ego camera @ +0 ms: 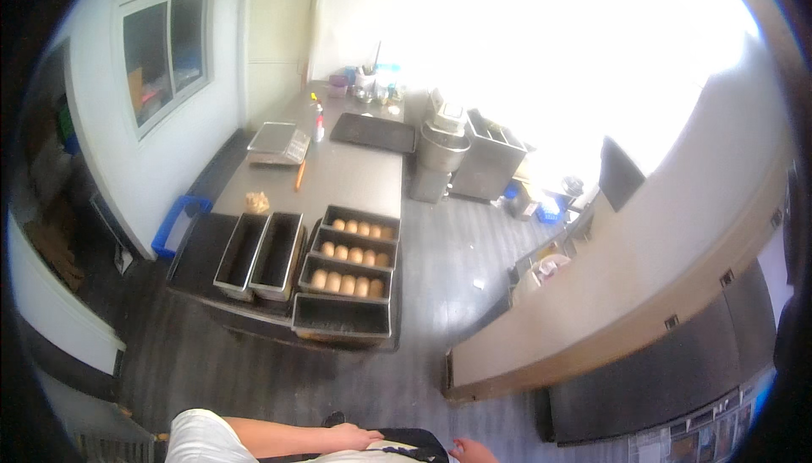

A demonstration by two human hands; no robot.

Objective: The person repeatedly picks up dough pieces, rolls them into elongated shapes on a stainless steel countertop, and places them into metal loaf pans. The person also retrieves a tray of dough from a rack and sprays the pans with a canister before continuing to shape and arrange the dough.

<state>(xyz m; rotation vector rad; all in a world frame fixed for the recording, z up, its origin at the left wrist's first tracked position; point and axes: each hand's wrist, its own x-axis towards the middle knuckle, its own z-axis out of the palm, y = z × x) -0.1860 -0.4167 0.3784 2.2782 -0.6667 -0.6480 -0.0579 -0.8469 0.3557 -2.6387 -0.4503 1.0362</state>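
My left hand lies low in front of my body, at the edge of a black object partly hidden by my clothing. Close to that object's right side is my right hand, cut off by the lower picture edge. Whether either hand grips the object is unclear. Ahead stands a metal worktable. On its near end are three dark loaf tins holding rows of round dough pieces. Nearest me is another loaf tin with no dough visible. Two long tins stand to their left, dark inside.
Farther along the table are a digital scale, a spray can, an orange-handled tool and a black baking tray. A stand mixer stands beyond its right side. A blue crate is at left; a partition wall curves along the right.
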